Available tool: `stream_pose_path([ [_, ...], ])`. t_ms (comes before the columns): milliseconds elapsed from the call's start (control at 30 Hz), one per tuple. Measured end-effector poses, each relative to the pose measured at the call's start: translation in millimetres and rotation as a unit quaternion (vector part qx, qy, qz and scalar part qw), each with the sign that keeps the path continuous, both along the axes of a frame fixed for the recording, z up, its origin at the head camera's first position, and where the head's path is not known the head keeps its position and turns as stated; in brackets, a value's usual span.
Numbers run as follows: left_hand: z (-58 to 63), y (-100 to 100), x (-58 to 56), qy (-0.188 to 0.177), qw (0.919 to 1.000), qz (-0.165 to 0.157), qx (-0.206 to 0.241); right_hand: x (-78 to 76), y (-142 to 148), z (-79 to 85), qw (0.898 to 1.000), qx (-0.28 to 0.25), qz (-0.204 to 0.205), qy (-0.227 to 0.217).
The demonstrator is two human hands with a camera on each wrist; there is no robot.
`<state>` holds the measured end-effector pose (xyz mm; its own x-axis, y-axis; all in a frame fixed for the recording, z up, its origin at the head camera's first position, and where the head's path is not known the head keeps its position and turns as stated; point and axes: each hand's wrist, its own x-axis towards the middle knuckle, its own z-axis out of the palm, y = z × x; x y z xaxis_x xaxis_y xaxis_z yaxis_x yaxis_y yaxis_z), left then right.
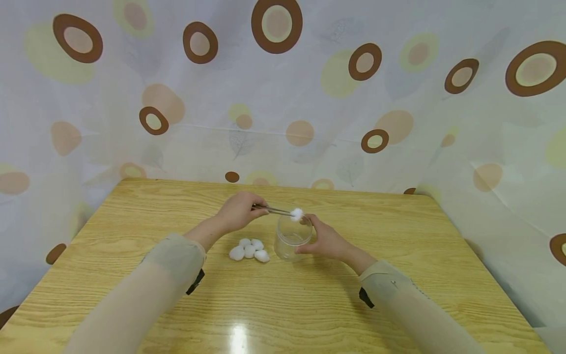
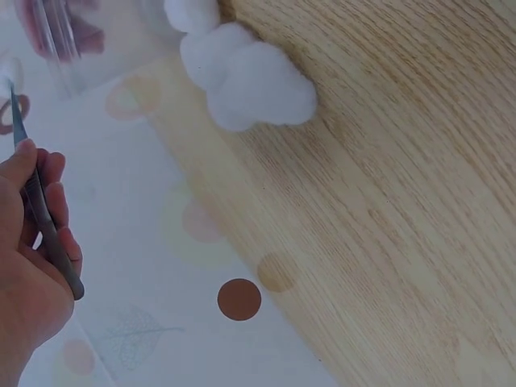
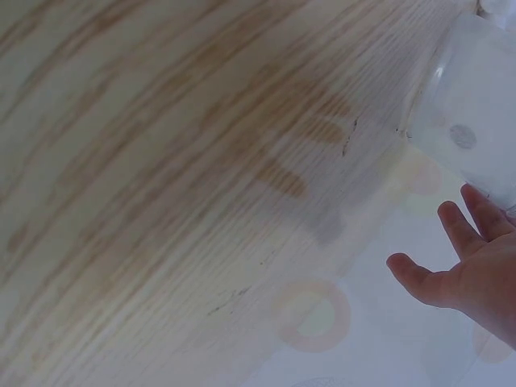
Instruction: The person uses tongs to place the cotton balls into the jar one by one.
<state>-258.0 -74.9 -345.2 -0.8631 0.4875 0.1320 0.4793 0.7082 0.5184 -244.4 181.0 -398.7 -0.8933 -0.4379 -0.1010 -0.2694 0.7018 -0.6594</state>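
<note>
My left hand (image 1: 240, 211) grips metal tweezers (image 1: 276, 211), also seen running along the fingers in the left wrist view. Between the tweezer tips is a white cotton ball (image 1: 297, 215), held at the mouth of a clear jar (image 1: 285, 250). My right hand (image 1: 327, 241) holds the jar from its right side, thumb at the front and fingers toward the back rim. In the right wrist view, fingertips (image 3: 468, 193) meet the jar's wall. Several cotton balls (image 1: 249, 251) lie bunched on the table just left of the jar.
The wooden table (image 1: 283, 309) spreads out around the jar and cotton balls. Behind it and along the sides hangs a pale curtain (image 1: 265, 98) patterned with brown and yellow circles.
</note>
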Motion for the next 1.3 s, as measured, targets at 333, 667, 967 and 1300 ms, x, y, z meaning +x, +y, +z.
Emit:
stream_pose_path([
  [333, -3.9, 1.5, -0.8, -0.006, 1.0, -0.003, -0.002, -1.7, 0.3, 0.0, 1.0, 0.005, -0.005, -0.001],
  [667, -4.7, 2.7, 0.5, -0.008, 0.9999, -0.006, -0.002, -1.8, 0.1, 0.9, 1.0, 0.0, -0.009, -0.009],
  [967, -7.1, 3.6, -0.7, -0.013, 0.9998, -0.006, -0.011, -3.3, 0.6, 0.7, 1.0, 0.001, 0.003, 0.002],
  [1300, -7.7, -3.8, -0.7, -0.027, 0.9996, 0.0, 0.008, -2.8, 0.3, 0.7, 1.0, 0.003, 0.007, 0.002],
])
